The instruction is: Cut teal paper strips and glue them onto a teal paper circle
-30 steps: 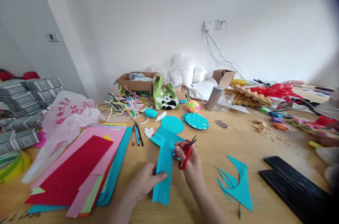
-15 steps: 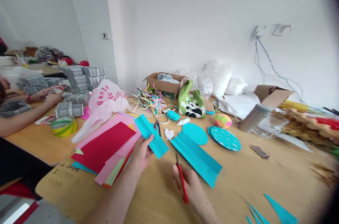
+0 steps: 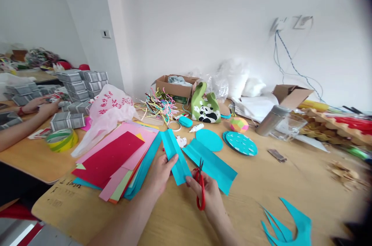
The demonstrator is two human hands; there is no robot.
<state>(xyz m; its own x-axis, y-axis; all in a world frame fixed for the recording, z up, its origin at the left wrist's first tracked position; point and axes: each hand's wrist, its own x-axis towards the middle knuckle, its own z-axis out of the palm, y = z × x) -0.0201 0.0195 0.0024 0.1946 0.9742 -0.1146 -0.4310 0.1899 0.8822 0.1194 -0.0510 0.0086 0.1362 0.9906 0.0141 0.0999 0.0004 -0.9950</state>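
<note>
A creased strip of turquoise paper (image 3: 178, 160) is gripped by my left hand (image 3: 162, 172), thumb on top. My right hand (image 3: 207, 189) holds red-handled scissors (image 3: 200, 189), blades pointing up and away, while its thumb and fingertips touch the strip's lower right corner. Behind the right hand, a larger folded turquoise sheet (image 3: 212, 164) lies on the table. Beyond it are a plain turquoise paper disc (image 3: 209, 140) and spotted turquoise discs (image 3: 241, 143). Left of my left hand lies a pile of coloured paper with a dark red sheet (image 3: 116, 156) on top.
Turquoise offcuts (image 3: 299, 219) lie at the lower right. Farther back are a green panda bag (image 3: 205, 106), pipe cleaners (image 3: 159, 104), a glue bottle (image 3: 197, 127), a steel flask (image 3: 272, 120) and a glass mug (image 3: 293, 127). At left, another person's arms (image 3: 26, 125) work near stacked grey boxes (image 3: 75, 83).
My right hand has come up to the strip and now touches its lower corner, scissors still in hand. The strip has turned more upright. The view has shifted slightly.
</note>
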